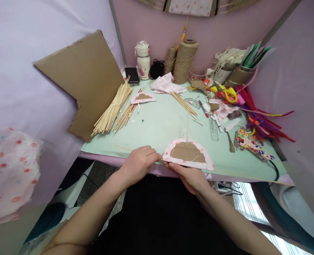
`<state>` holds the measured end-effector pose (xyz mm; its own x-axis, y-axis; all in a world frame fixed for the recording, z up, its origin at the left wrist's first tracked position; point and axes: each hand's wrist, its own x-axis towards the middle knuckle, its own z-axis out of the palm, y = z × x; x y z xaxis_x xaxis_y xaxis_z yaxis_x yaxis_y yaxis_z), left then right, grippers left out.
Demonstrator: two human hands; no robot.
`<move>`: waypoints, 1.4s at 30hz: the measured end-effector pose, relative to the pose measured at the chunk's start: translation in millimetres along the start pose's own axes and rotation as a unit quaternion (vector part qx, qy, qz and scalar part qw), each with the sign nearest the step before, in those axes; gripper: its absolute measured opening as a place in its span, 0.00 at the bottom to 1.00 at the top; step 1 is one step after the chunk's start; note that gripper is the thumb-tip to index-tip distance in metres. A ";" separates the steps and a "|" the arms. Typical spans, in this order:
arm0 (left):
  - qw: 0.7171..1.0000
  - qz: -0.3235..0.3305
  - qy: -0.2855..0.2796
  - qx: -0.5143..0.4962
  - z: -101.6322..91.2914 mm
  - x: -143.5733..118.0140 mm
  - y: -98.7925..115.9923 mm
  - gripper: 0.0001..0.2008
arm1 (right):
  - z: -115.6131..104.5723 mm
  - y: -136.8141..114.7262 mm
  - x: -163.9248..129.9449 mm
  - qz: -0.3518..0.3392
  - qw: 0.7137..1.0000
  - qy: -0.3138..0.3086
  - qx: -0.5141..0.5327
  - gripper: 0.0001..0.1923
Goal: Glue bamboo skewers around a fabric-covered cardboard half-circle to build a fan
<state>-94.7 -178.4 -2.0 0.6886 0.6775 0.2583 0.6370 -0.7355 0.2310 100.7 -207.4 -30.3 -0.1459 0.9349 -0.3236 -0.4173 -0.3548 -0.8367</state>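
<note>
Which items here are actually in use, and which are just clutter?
In use: left hand, right hand, fabric-edged cardboard semicircle, thin stick.

Lying about: stick bundle, second semicircle, twine spools, scissors, pipe cleaners, bottle.

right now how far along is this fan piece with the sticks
Done: one half-round cardboard piece edged in floral cloth lies by the stick bundle. In hand: a second half-round piece, also cloth-edged, at the table's near edge, with a thin stick standing out of its top; left hand and right hand pinch its lower left corner. Left: most sticks lie unused.
</note>
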 end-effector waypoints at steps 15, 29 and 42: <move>1.000 0.002 -0.002 -0.008 2.8 -1.8 -3.3 0.13 | 3.9 3.0 -0.8 0.065 0.996 0.052 0.004 0.16; 0.999 -0.030 0.018 -0.038 8.0 -2.3 0.8 0.13 | 8.0 6.9 2.0 0.049 0.993 0.091 0.064 0.17; 0.994 -0.043 0.083 -0.047 10.7 -2.1 7.5 0.11 | 9.5 8.8 2.8 0.026 0.992 0.081 0.091 0.17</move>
<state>-87.6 -185.2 -10.9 0.5612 0.7332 0.3841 0.6498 -0.6777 0.3442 88.1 -207.8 -34.3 -0.0316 0.8960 -0.4429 -0.5701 -0.3801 -0.7283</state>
